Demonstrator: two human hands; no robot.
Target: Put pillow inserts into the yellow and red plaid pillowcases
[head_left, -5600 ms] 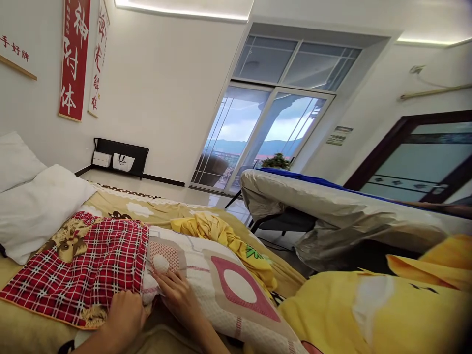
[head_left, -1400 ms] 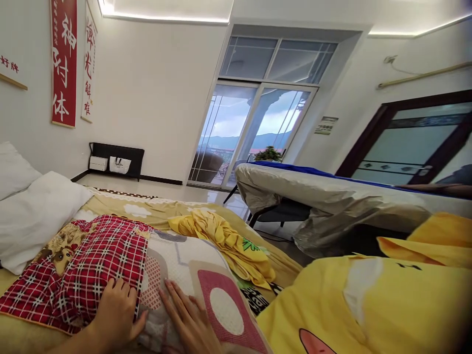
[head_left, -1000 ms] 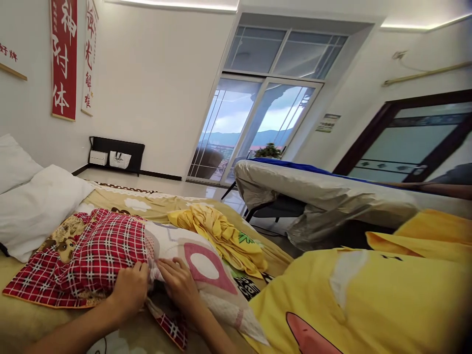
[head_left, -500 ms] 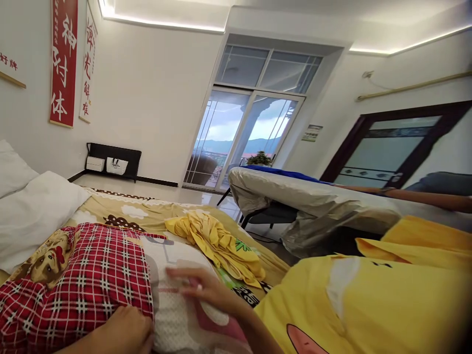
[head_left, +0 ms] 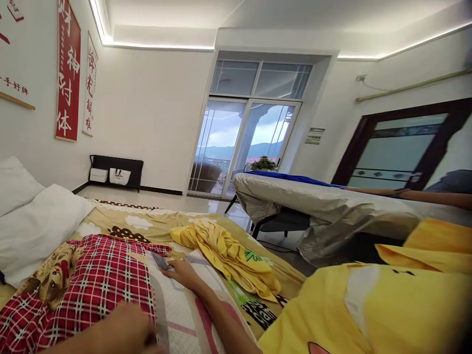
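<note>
A red plaid pillowcase (head_left: 106, 275) with a cartoon animal print covers the left part of a whitish pillow (head_left: 177, 309). The pillow's right part, patterned in grey and pink, shows beyond the case's edge. My left hand (head_left: 125, 327), slightly blurred, is closed in a fist at the near edge of the plaid case; its fingertips are hidden. Over at the far edge, my right hand (head_left: 180, 273) pinches the pillow's grey corner close to the case opening.
Crumpled yellow cloth (head_left: 224, 250) lies on the tan patterned bedsheet (head_left: 136, 221). White pillows (head_left: 47, 216) are at the left. Yellow fabric (head_left: 368, 305) bulges at the near right. Behind it stands a plastic-covered table (head_left: 332, 206), with another person's arm (head_left: 435, 197) resting on it.
My right hand has moved from hovering over the pillow to its far corner and closed there. My left hand stays at the case's near edge. The view has tilted up slightly.
</note>
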